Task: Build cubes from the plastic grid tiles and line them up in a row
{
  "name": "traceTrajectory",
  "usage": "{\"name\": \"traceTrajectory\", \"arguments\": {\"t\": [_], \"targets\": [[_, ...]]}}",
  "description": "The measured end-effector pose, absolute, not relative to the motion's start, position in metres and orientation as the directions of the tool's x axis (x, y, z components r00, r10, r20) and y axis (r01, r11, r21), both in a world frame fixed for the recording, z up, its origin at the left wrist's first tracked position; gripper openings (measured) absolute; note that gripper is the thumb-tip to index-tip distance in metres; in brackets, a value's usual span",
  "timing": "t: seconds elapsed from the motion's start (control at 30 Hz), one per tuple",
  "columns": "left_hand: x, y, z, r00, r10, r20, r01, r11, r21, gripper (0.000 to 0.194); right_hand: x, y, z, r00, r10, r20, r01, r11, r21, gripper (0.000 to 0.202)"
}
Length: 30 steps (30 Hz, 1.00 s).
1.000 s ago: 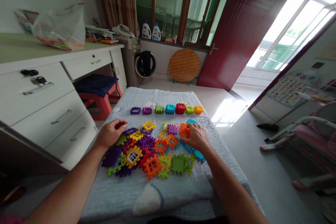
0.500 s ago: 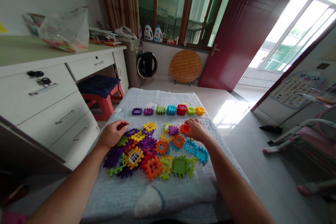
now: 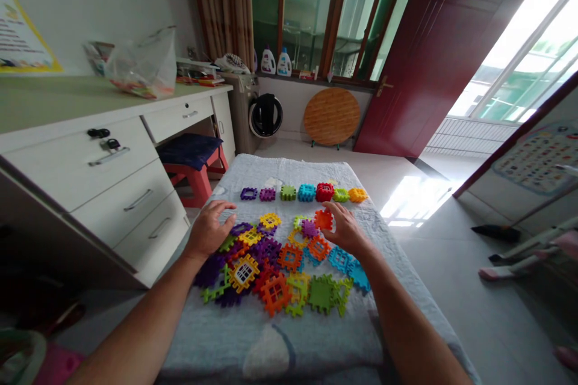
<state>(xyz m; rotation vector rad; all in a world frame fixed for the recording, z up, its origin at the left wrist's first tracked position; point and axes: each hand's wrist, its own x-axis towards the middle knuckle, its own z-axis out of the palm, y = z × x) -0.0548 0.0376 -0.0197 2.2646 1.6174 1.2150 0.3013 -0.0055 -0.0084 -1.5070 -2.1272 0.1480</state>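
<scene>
My right hand (image 3: 347, 227) has its thumb and fingers around the edge of an orange interlocking plastic piece (image 3: 323, 219), right of the pile's back. My left hand (image 3: 211, 225) hovers at the pile's left side with thumb and fingers apart, holding nothing. Between my hands lies a loose pile of notched square pieces: a yellow window piece (image 3: 244, 273), an orange window piece (image 3: 274, 293), a green piece (image 3: 321, 293), a purple piece (image 3: 309, 228) and blue ones (image 3: 341, 259). Behind them runs a row of stacks sorted by colour, among them a red stack (image 3: 325, 192) and a blue stack (image 3: 307, 193).
A grey-blue cloth (image 3: 217, 349) covers the low table. To the left stand a white desk (image 3: 112, 177) and a red stool (image 3: 196, 187) with a dark cushion. A round wooden tabletop (image 3: 332, 116) leans by the far wall, near a dark red door (image 3: 424, 72).
The view has swung left. My left hand's fingers have spread wider. The orange piece at my right hand has shifted slightly left and away relative to the pile.
</scene>
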Motion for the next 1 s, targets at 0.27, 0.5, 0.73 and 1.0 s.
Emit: {"name": "traceTrajectory", "arguments": {"t": [0.27,0.5,0.73,1.0], "targets": [[0.035,0.007,0.03,0.676,0.655,0.337,0.601,-0.755,0.263,0.065,0.256,-0.015,-0.007,-0.412,0.782,0.468,0.629,0.615,-0.474,0.076],[0.067,0.008,0.024,0.677,0.72,0.153,0.682,-0.692,0.236,0.043,0.253,-0.02,-0.009,-0.428,0.768,0.476,0.6,0.635,-0.487,0.074],[0.073,0.004,0.031,0.643,0.759,0.101,0.729,-0.647,0.222,0.037,0.255,-0.022,-0.01,-0.436,0.782,0.445,0.603,0.621,-0.501,0.073],[0.004,0.057,0.025,0.459,0.87,0.18,0.824,-0.492,0.281,0.045,0.299,-0.014,-0.005,-0.097,0.777,0.622,0.668,0.514,-0.538,0.06]]}}
